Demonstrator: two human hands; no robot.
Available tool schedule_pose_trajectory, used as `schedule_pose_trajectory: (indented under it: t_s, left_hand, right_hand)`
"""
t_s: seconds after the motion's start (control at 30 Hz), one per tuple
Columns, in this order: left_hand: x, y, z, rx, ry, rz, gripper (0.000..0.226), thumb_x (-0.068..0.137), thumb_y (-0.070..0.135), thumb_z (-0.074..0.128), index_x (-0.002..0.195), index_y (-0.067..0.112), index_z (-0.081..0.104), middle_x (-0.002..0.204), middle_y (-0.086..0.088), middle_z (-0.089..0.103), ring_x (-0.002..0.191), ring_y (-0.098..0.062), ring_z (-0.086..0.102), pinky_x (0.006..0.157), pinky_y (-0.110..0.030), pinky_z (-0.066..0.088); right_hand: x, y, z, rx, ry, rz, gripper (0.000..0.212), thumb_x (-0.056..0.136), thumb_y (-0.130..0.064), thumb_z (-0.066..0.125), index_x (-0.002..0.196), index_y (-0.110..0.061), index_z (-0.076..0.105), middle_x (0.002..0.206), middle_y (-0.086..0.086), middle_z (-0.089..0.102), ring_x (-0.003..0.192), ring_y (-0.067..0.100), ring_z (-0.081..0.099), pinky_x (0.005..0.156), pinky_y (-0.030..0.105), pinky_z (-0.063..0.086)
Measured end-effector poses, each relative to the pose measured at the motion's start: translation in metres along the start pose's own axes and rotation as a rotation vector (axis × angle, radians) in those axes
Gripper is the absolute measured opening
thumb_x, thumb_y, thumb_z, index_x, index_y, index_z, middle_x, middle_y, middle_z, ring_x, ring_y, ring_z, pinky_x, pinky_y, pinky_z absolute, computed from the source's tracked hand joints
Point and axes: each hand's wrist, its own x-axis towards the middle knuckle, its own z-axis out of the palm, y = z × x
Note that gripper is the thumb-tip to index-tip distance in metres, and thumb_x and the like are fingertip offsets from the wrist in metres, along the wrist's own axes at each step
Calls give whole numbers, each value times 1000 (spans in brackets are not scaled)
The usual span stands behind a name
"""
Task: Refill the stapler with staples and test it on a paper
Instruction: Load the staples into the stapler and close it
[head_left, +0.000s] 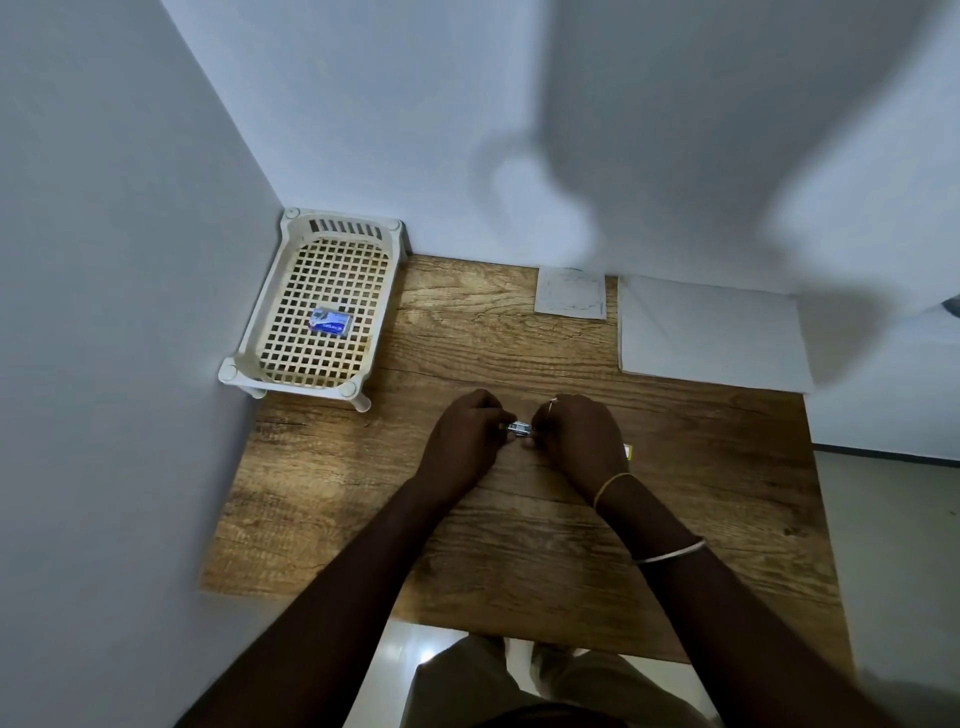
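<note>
Stapler (521, 427), small and of silvery metal, lay between your two hands just above the brown wood-grain table (519, 545), near the middle of the tabletop, and only a short stretch of it showed between your fingers. Your left hand (464, 441) had its fingers curled in and pinched the stapler's left end. Your right hand (576, 439) was closed round the right end, knuckles up, with a thin ring (552, 400) on one finger. Whether the stapler's magazine was open I could not tell; your fingers hid most of it.

A thin gold bracelet (613, 486) sat at your right wrist, and a pale silver bangle (670, 553) further up the forearm. Just beside the heel of your right hand a small yellow-and-white scrap (629, 452) lay on the wood, too small to identify.

At the far left corner, against both walls, stood a cream plastic lattice basket (254, 332) on short legs, and in it lay a small blue box (331, 320), flat on the grid. At the far right of the table a large white sheet of paper (711, 332) lay flat, its right edge past the table's edge. Just left of it, touching the back wall, lay a small square of white paper with a faint pencilled circle (570, 291).
</note>
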Motion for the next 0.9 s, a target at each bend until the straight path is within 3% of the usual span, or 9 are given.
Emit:
schedule_pose_trajectory:
  t_s: [0.2, 0.37, 0.57, 0.8, 0.9]
  left_hand:
    - [0, -1, 1, -12, 3, 0, 24, 84, 20, 80, 107, 16, 80, 101, 1, 68, 94, -16, 64, 76, -30, 51]
    - [1, -1, 1, 3, 2, 9, 24, 84, 17, 80, 108, 16, 80, 101, 0, 68, 93, -17, 64, 75, -29, 51]
    - [2, -2, 2, 7, -9, -4, 26, 82, 16, 81, 109, 15, 80, 100, 0, 68, 92, -19, 65, 74, -28, 50]
    - [1, -2, 5, 21, -3, -22, 28, 83, 18, 81, 111, 17, 78, 101, 3, 67, 93, -15, 61, 74, -23, 40]
    - [1, -1, 5, 21, -5, -28, 28, 83, 17, 81, 111, 17, 78, 102, 3, 67, 93, -15, 61, 74, -23, 40]
  right_hand:
    - [7, 0, 3, -61, -8, -41, 16, 73, -38, 79, 73, -22, 76, 74, 3, 69, 74, 28, 65, 63, 35, 49]
    - [3, 8, 3, -128, -66, -59, 28, 69, -41, 83, 88, -24, 72, 89, 0, 67, 87, 26, 64, 70, 36, 48]
    - [-20, 45, -5, -189, -16, -14, 23, 76, -33, 80, 99, -28, 78, 90, -2, 67, 83, 23, 64, 66, 31, 47]
    - [-36, 74, -22, -188, 2, 62, 22, 82, -27, 77, 104, -26, 77, 99, -1, 70, 92, 23, 64, 75, 40, 54]
    - [-33, 67, -30, -139, 35, 60, 18, 84, -31, 74, 101, -28, 75, 97, -5, 72, 89, 19, 66, 75, 34, 53]
